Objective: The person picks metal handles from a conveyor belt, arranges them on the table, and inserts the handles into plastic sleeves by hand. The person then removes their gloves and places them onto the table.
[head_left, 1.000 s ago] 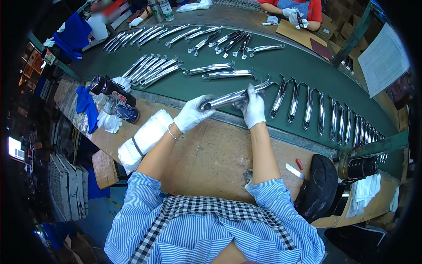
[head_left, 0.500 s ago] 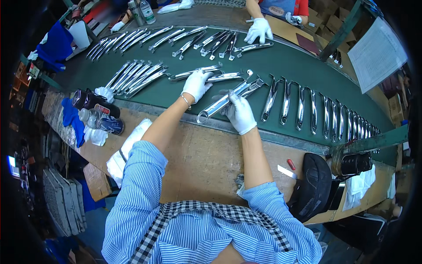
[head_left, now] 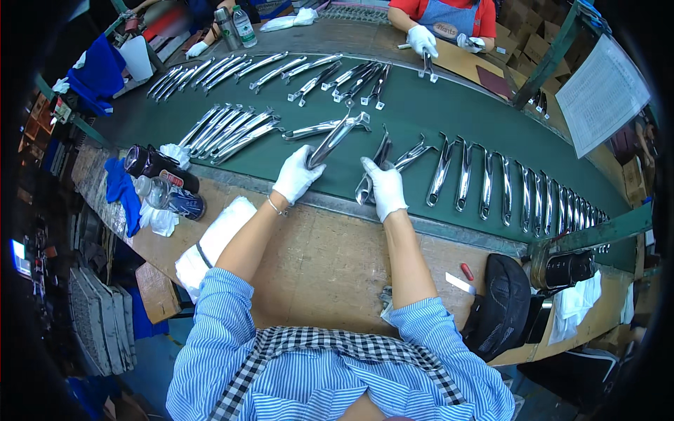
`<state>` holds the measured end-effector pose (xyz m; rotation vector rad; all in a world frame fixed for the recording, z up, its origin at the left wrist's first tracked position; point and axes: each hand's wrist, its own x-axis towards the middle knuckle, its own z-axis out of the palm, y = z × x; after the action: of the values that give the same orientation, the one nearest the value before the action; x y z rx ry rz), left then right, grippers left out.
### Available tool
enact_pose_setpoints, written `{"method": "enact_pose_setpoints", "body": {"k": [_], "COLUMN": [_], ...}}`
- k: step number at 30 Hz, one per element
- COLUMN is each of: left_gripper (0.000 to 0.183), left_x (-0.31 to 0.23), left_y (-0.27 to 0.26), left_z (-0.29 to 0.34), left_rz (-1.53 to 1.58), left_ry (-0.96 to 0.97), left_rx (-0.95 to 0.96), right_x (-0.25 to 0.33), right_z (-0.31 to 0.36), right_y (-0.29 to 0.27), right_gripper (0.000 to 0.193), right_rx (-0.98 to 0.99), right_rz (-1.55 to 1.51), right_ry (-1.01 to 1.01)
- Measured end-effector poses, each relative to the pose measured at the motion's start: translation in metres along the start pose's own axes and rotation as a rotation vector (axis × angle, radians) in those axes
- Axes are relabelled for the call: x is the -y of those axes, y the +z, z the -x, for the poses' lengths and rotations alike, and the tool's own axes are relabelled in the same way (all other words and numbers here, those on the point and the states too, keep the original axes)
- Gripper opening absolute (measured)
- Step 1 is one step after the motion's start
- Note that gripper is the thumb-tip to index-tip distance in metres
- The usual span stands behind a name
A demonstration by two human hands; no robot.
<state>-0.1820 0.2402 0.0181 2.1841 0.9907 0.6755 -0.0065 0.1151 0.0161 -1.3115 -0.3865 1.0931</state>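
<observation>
White gloves cover both my hands. My left hand (head_left: 298, 175) is closed on the lower end of a shiny metal handle (head_left: 335, 140), which tilts up and away over the green belt (head_left: 281, 160). My right hand (head_left: 386, 188) grips another shiny handle (head_left: 364, 188) near the belt's front edge; part of it hides behind the fingers. Just right of that hand, a further handle (head_left: 414, 155) lies slanted on the belt. Beyond my left hand, one more handle (head_left: 316, 130) lies crosswise. A leaning group of handles (head_left: 232, 132) rests to the left, and a spaced row (head_left: 463, 175) runs off to the right.
Across the belt, a co-worker's gloved hand (head_left: 423, 42) holds a handle by a far row of handles (head_left: 281, 70). Bottles (head_left: 172, 196) and a white cloth bundle (head_left: 217, 238) stand left on the wooden bench (head_left: 323, 266). A black case (head_left: 502, 302) lies right, beside a green post (head_left: 597, 228).
My left hand has lifted a handle off the belt and drawn it nearer. My right hand's handle has turned more upright. The co-worker's hand has picked up a handle and drawn back.
</observation>
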Motion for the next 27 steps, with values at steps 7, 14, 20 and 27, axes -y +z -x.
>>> {"method": "enact_pose_setpoints", "body": {"k": [7, 14, 20, 27], "left_gripper": [0.029, 0.029, 0.034, 0.04], "left_x": [0.003, -0.001, -0.027, -0.016], "left_y": [-0.013, -0.02, -0.011, -0.017], "left_z": [0.018, 0.029, 0.041, 0.068], "left_rz": [0.076, 0.073, 0.123, 0.211], "left_ry": [0.009, -0.015, 0.015, -0.082], "left_rx": [-0.03, 0.015, 0.228, 0.378], "right_x": [-0.006, -0.013, -0.006, -0.001], "right_z": [0.002, 0.003, 0.014, 0.01], "right_y": [0.01, 0.026, 0.032, 0.027], "right_gripper": [0.088, 0.067, 0.034, 0.024], "right_rx": [-0.076, -0.317, 0.187, 0.095], "right_rz": [-0.088, 0.341, 0.058, -0.101], "right_ry": [-0.087, -0.483, -0.407, -0.224]}}
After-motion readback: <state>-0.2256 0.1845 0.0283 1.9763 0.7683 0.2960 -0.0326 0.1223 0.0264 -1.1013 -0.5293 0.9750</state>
